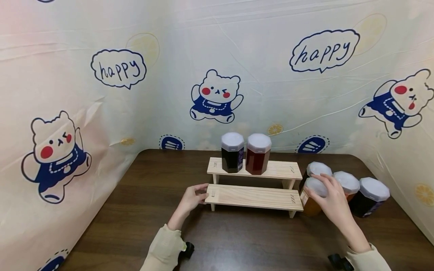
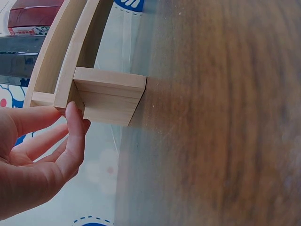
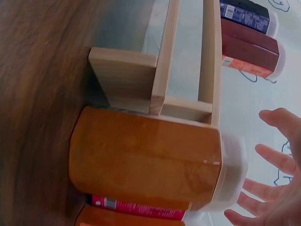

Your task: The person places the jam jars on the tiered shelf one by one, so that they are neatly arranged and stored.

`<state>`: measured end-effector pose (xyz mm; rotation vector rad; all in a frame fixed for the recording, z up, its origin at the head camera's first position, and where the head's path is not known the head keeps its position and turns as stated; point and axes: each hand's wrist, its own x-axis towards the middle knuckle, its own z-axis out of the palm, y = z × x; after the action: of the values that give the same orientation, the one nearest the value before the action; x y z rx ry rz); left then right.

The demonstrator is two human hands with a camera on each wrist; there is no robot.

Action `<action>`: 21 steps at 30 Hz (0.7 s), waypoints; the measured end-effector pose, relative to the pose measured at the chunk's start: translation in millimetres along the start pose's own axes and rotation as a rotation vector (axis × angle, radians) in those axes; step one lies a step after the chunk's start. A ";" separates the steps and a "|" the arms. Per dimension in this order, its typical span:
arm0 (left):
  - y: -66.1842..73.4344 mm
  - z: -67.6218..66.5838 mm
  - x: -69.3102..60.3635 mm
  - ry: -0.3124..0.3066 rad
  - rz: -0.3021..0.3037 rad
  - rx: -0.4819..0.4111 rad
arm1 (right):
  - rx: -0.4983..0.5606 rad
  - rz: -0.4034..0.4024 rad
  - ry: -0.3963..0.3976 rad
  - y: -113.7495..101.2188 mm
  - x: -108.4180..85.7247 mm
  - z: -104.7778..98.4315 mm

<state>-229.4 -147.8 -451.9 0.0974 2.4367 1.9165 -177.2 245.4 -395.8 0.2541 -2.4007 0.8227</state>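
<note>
A two-tier wooden rack (image 1: 254,195) stands on the table. My left hand (image 1: 190,199) pinches the left end of its lower board between thumb and fingers, seen closely in the left wrist view. By the rack's right end stands an orange-brown jar (image 3: 146,155) with a white lid. Over that lid is my right hand (image 1: 333,199), its fingers spread apart; in the right wrist view they stand around the lid without a clear grip. On the upper board are a dark jar (image 1: 232,158) and a red jar (image 1: 258,162), side by side.
Three more white-lidded jars cluster at the right: one behind the orange-brown jar (image 1: 320,168), one beside it (image 1: 346,182), and a dark one (image 1: 369,199) farthest right. A printed cloth (image 1: 169,101) hangs behind the brown wooden table (image 1: 135,226).
</note>
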 end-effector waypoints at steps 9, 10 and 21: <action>1.4 0.6 -0.8 0.006 0.000 0.005 | 0.000 -0.021 -0.001 8.9 -8.0 -2.6; 1.2 0.6 -0.8 0.005 0.001 0.007 | 0.002 -0.023 -0.002 9.7 -8.7 -2.4; 0.3 0.2 -0.4 0.002 0.004 -0.001 | -0.007 0.031 -0.018 14.4 -14.2 0.9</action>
<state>-229.1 -147.6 -451.6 0.1009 2.4381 1.9208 -171.2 256.1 -411.9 0.2235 -2.4292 0.8294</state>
